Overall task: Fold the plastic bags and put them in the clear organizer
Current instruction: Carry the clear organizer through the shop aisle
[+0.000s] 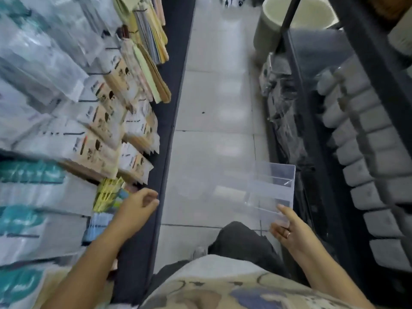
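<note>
Left hand (138,206), head view: fingers loosely curled, holding nothing, just beside the hanging packets (107,194) on the left rack. Right hand (289,228): grips the near edge of the clear organizer (267,188), thumb on top. Organizer is held above the tiled floor (211,97), beside the dark shelf (367,52) on the right. Frame is motion-blurred.
</note>
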A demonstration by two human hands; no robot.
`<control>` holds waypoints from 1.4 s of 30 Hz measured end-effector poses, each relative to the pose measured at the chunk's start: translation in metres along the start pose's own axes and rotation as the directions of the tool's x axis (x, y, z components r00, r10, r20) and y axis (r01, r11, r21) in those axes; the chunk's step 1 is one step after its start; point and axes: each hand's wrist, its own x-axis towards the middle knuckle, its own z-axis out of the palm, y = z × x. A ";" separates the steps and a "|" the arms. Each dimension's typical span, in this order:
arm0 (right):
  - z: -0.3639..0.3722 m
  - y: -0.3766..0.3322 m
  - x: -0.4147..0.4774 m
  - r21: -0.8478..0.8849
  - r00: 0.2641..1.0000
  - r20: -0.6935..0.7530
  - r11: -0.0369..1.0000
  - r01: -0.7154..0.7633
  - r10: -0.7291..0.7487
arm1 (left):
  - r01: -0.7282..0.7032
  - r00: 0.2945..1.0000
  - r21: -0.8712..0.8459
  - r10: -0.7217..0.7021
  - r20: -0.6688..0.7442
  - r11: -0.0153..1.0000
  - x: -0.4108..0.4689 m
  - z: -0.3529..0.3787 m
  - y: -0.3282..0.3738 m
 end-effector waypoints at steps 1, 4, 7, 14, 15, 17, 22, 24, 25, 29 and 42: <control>0.010 -0.018 0.015 0.016 1.000 -0.018 1.000 0.003 -0.003 | -0.031 0.999 0.022 0.031 0.013 0.999 0.035 -0.008 0.022; 0.045 -0.075 0.071 0.046 0.999 -0.040 0.999 0.023 -0.021 | -0.085 0.993 0.053 0.081 0.086 0.995 0.140 -0.019 0.077; 0.087 -0.143 0.134 0.046 0.999 -0.043 0.998 0.033 -0.031 | -0.063 0.989 0.070 0.053 0.140 0.996 0.233 -0.019 0.120; 0.207 -0.335 0.273 -0.034 0.999 0.028 0.999 0.040 -0.039 | 0.052 0.985 -0.008 -0.050 0.167 0.999 0.400 -0.036 0.208; 0.225 -0.361 0.290 -0.046 0.998 0.043 0.998 0.047 -0.045 | 0.062 0.983 -0.033 -0.055 0.176 0.998 0.422 -0.043 0.217; 0.265 -0.409 0.328 -0.056 0.996 0.075 0.997 0.054 -0.050 | 0.090 0.983 -0.089 -0.074 0.166 0.992 0.467 -0.060 0.228; 0.372 -0.507 0.431 -0.052 0.993 0.113 0.998 0.035 -0.029 | 0.205 0.977 -0.160 -0.192 0.097 0.966 0.600 -0.103 0.239; 0.415 -0.541 0.470 -0.037 0.993 0.107 0.998 0.044 -0.039 | 0.234 0.970 -0.141 -0.220 0.107 0.962 0.662 -0.123 0.249; 0.435 -0.559 0.488 -0.029 0.994 0.097 0.998 0.048 -0.045 | 0.239 0.968 -0.123 -0.225 0.113 0.963 0.696 -0.135 0.257; 0.505 -0.630 0.544 -0.001 0.999 0.030 1.000 0.027 -0.027 | 0.157 0.986 -0.062 -0.154 0.063 0.986 0.830 -0.190 0.320; 0.685 -0.888 0.772 0.054 0.999 -0.041 0.998 0.010 -0.008 | -0.066 0.991 -0.022 0.068 0.113 0.998 1.249 -0.271 0.556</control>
